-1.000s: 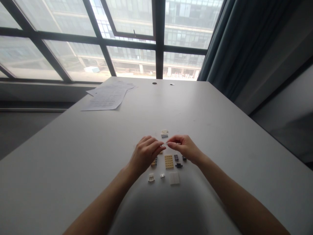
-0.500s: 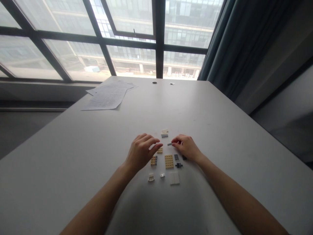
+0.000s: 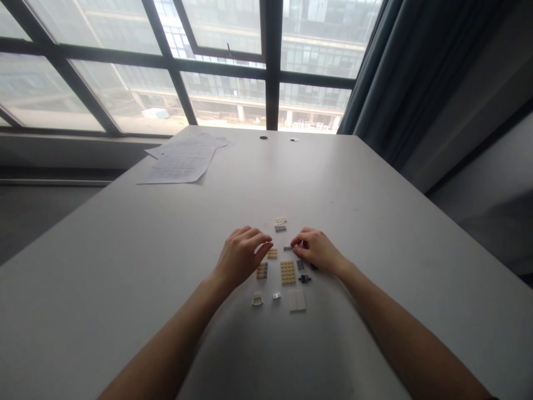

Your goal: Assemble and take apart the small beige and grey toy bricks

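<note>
My right hand (image 3: 314,246) pinches a narrow grey building-brick plate (image 3: 287,248) between thumb and fingertips, low over the table. Across from it, my left hand (image 3: 244,250) hovers with a small gap between thumb and fingers and nothing visible in them. Just below its thumb lies a small tan plate (image 3: 272,254). A tan-and-grey piece (image 3: 262,270) sits nearer me, partly under the left hand. Between the hands and closer to me is a larger tan plate (image 3: 287,273). Dark grey pieces (image 3: 300,265) and a black connector piece (image 3: 305,279) lie beside it.
Beyond the hands is a cream plate (image 3: 281,221) with a grey piece (image 3: 280,228). Nearest me lie a white curved piece (image 3: 257,300), a small white piece (image 3: 276,296) and white flat tiles (image 3: 297,301). Printed papers (image 3: 183,164) rest at the table's far left.
The grey plate in my right hand has turned and shows more of its length. My left fingertips have shifted slightly left. The view has tilted a little.
</note>
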Demonstrator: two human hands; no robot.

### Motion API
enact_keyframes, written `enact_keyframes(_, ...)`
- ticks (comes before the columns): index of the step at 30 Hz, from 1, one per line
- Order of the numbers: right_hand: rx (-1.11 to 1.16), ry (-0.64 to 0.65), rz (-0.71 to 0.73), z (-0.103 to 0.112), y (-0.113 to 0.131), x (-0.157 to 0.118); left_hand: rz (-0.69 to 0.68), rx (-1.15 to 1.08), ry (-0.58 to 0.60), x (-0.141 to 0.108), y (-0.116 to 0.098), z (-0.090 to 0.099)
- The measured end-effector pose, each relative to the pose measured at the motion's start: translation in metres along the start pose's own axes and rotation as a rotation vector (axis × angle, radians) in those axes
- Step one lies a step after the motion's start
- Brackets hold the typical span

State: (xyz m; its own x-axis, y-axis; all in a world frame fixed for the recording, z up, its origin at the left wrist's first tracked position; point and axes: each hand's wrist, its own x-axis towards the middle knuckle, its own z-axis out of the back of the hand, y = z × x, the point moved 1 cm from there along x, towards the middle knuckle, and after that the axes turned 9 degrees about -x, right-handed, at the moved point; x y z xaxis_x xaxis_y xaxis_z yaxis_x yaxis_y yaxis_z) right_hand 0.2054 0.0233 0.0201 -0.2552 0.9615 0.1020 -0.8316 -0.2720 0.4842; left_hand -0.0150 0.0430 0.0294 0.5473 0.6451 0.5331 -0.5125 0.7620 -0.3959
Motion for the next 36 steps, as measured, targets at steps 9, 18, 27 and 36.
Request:
enact_keyframes(9, -0.094, 0.006, -0.003, 0.001, 0.005, -0.002, 0.005, 0.011, -0.022, 0.001, -0.001, 0.001)
enact_keyframes(18, -0.066, -0.042, 0.027, -0.004, 0.009, -0.003, 0.005, 0.007, -0.018, 0.000, 0.001, 0.000)
enact_keyframes(27, -0.082, -0.033, 0.094, -0.009, 0.010, -0.004, 0.013, 0.013, -0.008, 0.000, 0.001, -0.001)
enact_keyframes(36, -0.068, -0.031, 0.107, -0.010, 0.010, -0.004, 0.031, 0.015, 0.011, -0.001, 0.002, -0.001)
